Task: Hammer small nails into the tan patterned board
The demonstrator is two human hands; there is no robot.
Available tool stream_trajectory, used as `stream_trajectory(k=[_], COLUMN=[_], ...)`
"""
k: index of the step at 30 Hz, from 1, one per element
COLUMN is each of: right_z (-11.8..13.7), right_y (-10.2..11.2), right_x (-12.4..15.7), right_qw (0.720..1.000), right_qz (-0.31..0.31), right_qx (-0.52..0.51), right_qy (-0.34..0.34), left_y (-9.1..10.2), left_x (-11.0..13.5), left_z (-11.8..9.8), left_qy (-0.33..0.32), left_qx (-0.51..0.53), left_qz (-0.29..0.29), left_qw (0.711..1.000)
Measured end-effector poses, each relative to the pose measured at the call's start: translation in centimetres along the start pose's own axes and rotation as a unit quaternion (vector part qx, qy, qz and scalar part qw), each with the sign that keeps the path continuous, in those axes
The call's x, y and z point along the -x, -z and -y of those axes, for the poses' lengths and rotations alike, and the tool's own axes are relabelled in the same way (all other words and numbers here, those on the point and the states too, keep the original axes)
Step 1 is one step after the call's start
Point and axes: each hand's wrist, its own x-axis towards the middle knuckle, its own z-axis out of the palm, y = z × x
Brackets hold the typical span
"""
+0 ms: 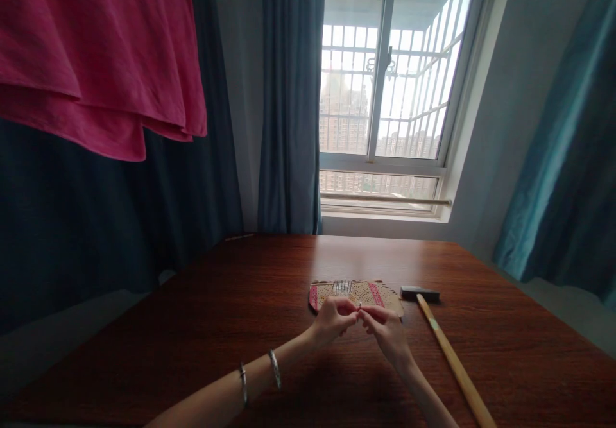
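My left hand [332, 320] and my right hand [384, 328] meet fingertip to fingertip over the near edge of a small patterned board [373, 294] with red stripes. Both are pinched around a tiny metal piece [359, 305], perhaps a nail. Several thin metal pins [341, 285] stand upright in a row on the board's far side. Two bangles circle my left forearm [260, 376]. A hammer [445, 344] with a dark head and a long wooden handle lies just right of my right hand.
Everything rests on a dark reddish wooden table [216, 325]. A window [385, 94] with blue curtains is behind it, and pink cloth [96, 56] hangs at the upper left.
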Motion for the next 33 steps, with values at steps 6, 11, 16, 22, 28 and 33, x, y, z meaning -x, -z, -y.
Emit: stream_trajectory(k=[6, 11, 16, 22, 28, 33], right_z=[-0.8, -2.0, -3.3, -5.0, -5.9, -6.4], right_y=[0.2, 1.1, 0.7, -0.1, -0.1, -0.3], right_x=[-1.9, -5.7, -9.2, -10.6, -10.7, -10.9], right_qw=[0.998, 0.988, 0.986, 0.982, 0.98, 0.979], right_qz=[-0.018, -0.078, -0.053, -0.026, -0.011, -0.002], right_qx=[0.037, 0.116, 0.138, 0.162, 0.175, 0.181], right_qy=[0.037, 0.061, 0.078, 0.089, 0.092, 0.099], left_y=[0.5, 3.6, 6.8, 7.2, 6.7, 6.9], left_x=[-0.5, -4.0, -8.9, -11.9, -12.3, -11.8], left_z=[-0.7, -1.4, -1.0, 1.0, 2.2, 1.4], left_qy=[-0.025, -0.129, -0.134, -0.093, -0.099, -0.09], left_qx=[-0.078, -0.219, -0.275, -0.282, -0.261, -0.24], left_qz=[-0.047, -0.134, 0.006, 0.097, 0.123, 0.143], left_qw=[0.996, 0.958, 0.952, 0.95, 0.952, 0.956])
